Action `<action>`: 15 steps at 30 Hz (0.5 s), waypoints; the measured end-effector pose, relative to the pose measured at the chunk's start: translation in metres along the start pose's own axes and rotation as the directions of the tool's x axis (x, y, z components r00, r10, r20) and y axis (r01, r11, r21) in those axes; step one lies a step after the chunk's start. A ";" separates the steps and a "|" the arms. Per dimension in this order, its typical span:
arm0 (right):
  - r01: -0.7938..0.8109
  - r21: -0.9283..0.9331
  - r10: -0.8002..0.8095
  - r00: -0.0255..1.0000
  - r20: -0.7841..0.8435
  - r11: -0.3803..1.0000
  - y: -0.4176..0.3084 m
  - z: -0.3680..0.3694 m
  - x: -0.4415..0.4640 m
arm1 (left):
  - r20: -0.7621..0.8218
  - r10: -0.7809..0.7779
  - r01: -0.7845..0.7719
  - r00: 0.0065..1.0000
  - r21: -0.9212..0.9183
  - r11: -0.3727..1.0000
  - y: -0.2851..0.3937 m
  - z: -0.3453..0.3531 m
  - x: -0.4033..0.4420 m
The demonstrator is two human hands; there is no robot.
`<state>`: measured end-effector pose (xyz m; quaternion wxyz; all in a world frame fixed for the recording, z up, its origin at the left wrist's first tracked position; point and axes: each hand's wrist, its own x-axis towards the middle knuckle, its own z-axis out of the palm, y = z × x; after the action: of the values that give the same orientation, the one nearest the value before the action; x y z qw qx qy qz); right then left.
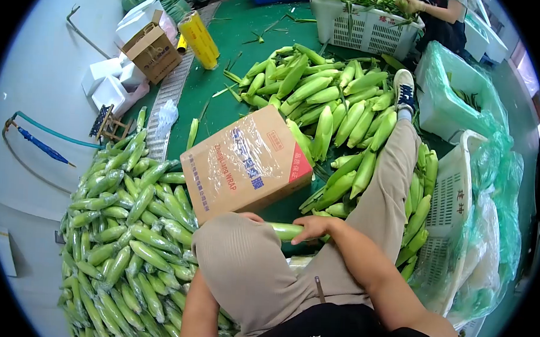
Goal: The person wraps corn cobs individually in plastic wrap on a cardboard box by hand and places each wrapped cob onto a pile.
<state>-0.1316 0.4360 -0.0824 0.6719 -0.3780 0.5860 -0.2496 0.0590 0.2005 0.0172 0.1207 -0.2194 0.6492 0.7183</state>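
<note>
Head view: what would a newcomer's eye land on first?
Probably the big heap of film-wrapped corn filling the lower left, shiny with plastic. Next, the cardboard box at the centre, with the loose corn pile beyond it. Just below the box, the right hand grips one green ear.

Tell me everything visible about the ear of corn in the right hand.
The ear of corn shows smooth, pale-green husk. It lies crosswise in view, near the cardboard box. The right hand grips one end; the other disappears behind the left knee, hiding any contact by the left hand. Whether it is wrapped is unclear.
</note>
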 end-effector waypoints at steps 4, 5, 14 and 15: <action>0.460 -0.136 -0.480 0.838 -0.261 0.878 -0.034 -0.009 -0.010 | -0.356 0.243 -0.430 0.902 -0.778 0.458 -0.004 0.024 0.010; 0.478 -0.020 -0.466 0.847 -0.254 0.878 -0.054 -0.009 -0.020 | -0.426 0.254 -0.493 0.868 -0.801 0.340 0.004 0.022 0.016; 0.711 0.466 0.247 0.652 -0.716 -0.526 -0.121 0.008 0.023 | -0.504 0.595 -0.769 0.626 -0.272 0.578 0.076 0.001 0.061; 0.680 0.418 0.228 0.648 -0.727 -0.602 -0.119 0.001 0.029 | -0.406 0.644 -0.749 0.648 -0.191 0.634 0.067 0.001 0.068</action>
<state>-0.1123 0.3433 -0.0045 0.3148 0.3083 0.0605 -0.8957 -0.0316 0.1848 0.0442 -0.3099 -0.0718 0.5577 0.7667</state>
